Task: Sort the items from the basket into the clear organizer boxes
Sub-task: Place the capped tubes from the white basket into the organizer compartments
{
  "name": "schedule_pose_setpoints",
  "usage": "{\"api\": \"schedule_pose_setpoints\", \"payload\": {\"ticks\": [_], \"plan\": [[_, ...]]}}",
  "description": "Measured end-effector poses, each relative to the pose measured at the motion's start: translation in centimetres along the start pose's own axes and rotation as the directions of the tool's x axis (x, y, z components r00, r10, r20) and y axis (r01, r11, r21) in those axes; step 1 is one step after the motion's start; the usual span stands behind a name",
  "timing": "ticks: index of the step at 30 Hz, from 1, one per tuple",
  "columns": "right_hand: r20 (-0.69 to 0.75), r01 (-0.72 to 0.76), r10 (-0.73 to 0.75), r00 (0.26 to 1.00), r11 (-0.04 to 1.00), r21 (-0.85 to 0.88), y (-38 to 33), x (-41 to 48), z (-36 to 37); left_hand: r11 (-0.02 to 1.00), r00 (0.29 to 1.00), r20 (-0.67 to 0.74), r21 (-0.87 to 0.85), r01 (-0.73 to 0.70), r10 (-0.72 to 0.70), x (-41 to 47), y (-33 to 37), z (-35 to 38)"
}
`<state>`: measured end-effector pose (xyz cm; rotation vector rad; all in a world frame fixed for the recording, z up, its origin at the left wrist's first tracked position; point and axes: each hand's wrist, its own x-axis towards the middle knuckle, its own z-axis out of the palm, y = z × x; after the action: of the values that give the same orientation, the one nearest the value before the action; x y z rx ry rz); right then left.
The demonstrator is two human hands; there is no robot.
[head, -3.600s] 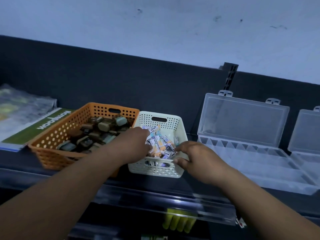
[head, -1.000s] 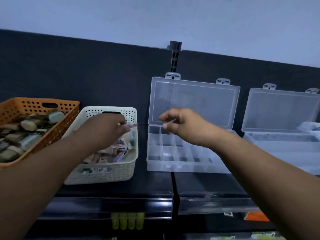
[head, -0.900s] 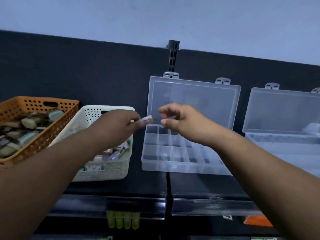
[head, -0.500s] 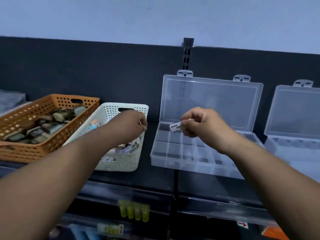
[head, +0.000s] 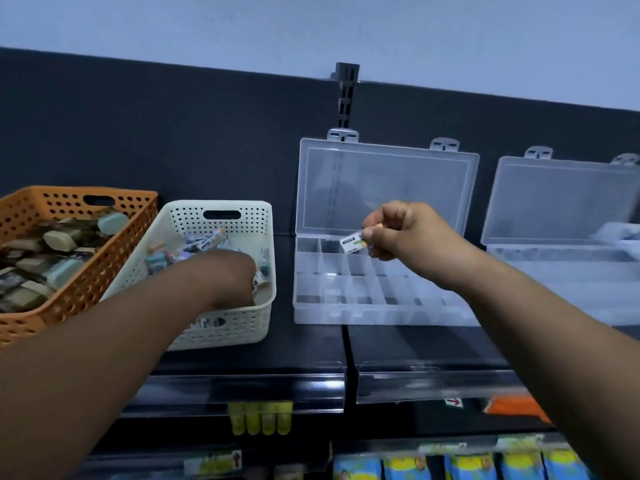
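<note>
White basket (head: 239, 329) between orange bin (head: 116, 258), organizer box (head: 349, 317)

You have one view only, from the wide-angle camera on your head. It faces forward and slightly down at the shelf (head: 304, 348) from close by, with the white basket (head: 235, 327) left of centre and a clear box (head: 381, 311) right of centre.

organizer box (head: 346, 315) compartments clear from above, lid (head: 388, 188) behind (standing upright), white basket (head: 239, 329) just left
</note>
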<state>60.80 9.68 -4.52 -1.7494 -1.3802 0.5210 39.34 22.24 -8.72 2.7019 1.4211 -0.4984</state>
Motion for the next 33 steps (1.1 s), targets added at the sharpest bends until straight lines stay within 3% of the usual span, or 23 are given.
{"api": "schedule_pose_setpoints", "payload": {"ticks": [7, 10, 13, 15, 17, 20, 23, 27, 29, 33], "plan": [[-0.113, -0.069, 0.065, 0.991, 0.997, -0.033, 0.6, -2.3, -2.4, 0.991, 0.994, 0.098, -0.13, -0.043, 0.056, 0.1, -0.9, 0.0], [-0.149, -0.087, 0.084, 0.985, 0.996, -0.015, 0.8, -3.2, -2.7, 0.981, 0.995, 0.064, -0.184, -0.069, 0.082, 0.0, -1.1, -0.2], [-0.183, -0.099, 0.096, 0.978, 0.995, -0.004, 0.9, -3.9, -2.5, 0.952, 0.992, -0.119, -0.299, -0.067, 0.032, -0.6, -1.4, -1.2], [-0.213, -0.104, 0.106, 0.971, 0.994, 0.021, 1.0, -4.2, -2.6, 0.912, 0.952, -0.303, -0.401, -0.089, -0.04, -1.2, -1.0, -2.5], [-0.244, -0.103, 0.112, 0.963, 0.994, 0.047, 1.0, -4.7, -2.8, 0.855, 0.89, -0.449, -0.49, -0.168, -0.083, -2.1, 0.2, -3.7], [-0.279, -0.106, 0.119, 0.953, 0.992, 0.062, 1.2, -5.8, -3.5, 0.786, 0.813, -0.582, -0.51, -0.35, -0.016, -3.2, 2.7, -4.5], [-0.316, -0.118, 0.136, 0.939, 0.99, 0.075, 1.5, -7.2, -4.6, 0.688, 0.822, -0.565, -0.57, -0.449, 0.068, -4.0, 5.2, -4.5], [-0.343, -0.134, 0.15, 0.927, 0.989, 0.069, 2.6, -9.0, -6.9, 0.451, 0.893, -0.425, -0.775, -0.444, 0.148, -4.2, 9.0, -4.3], [-0.36, -0.131, 0.145, 0.922, 0.989, 0.063, 3.3, -9.7, -8.1, 0.459, 0.91, -0.379, -0.787, -0.413, 0.169, -4.0, 10.9, -3.9], [-0.395, -0.123, 0.137, 0.908, 0.991, 0.062, 5.0, -11.3, -10.6, 0.614, 0.892, -0.42, -0.664, -0.427, 0.167, -4.0, 15.5, -3.1]]}}
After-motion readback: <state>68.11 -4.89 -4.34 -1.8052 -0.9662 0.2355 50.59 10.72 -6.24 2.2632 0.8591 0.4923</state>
